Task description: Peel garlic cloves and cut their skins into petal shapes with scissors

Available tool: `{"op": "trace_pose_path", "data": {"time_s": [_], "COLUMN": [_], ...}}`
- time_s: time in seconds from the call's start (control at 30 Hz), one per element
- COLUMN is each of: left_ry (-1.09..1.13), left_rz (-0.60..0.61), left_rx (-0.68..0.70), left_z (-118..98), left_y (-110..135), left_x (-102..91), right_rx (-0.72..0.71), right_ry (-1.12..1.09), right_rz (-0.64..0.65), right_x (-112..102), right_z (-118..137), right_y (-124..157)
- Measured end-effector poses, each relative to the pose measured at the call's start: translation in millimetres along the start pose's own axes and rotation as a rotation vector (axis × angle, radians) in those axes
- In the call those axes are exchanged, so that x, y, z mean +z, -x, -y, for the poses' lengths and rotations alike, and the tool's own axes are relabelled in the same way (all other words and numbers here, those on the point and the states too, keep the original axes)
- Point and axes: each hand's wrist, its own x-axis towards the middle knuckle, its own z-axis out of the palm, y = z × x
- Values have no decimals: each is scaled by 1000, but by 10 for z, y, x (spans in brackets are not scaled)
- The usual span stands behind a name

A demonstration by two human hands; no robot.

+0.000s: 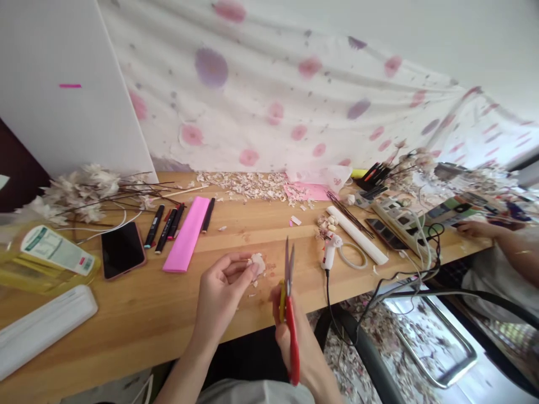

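Observation:
Between thumb and fingers, my left hand (225, 283) pinches a small white paper-like petal piece (257, 264) just above the wooden table. My right hand (301, 336) grips a pair of scissors (289, 303) with red and yellow handles, the blades pointing up and away from me and slightly apart. The scissor blades stand to the right of the petal piece, not touching it. Small white scraps lie on the wood below my left hand. A white hot glue gun (329, 252) rests to the right of the scissors.
On the left are a pink paper roll (187, 235), several markers (166, 230), a phone (123, 251) and a bottle of yellow liquid (50, 258). White scraps (252, 185) spread along the back. To the right are a white roll (357, 235), a power strip (398, 221), cables and another person's hand (475, 229).

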Motion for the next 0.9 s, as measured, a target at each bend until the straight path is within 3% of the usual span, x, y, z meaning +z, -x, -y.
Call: {"op": "trace_pose_path", "data": {"time_s": [0.27, 0.5, 0.9], "left_ry": [160, 176, 195], "left_rz": [25, 51, 113], "left_rx": [-10, -54, -125], "left_z": [-52, -39, 129], "left_y": [211, 253, 131], "left_x": [130, 158, 222], "right_rx": [-63, -121, -137], "right_ry": [263, 347, 392], "right_rz": [161, 147, 38], "right_x": [-76, -174, -281], "right_z": [62, -66, -76], "right_y": [255, 230, 183]}}
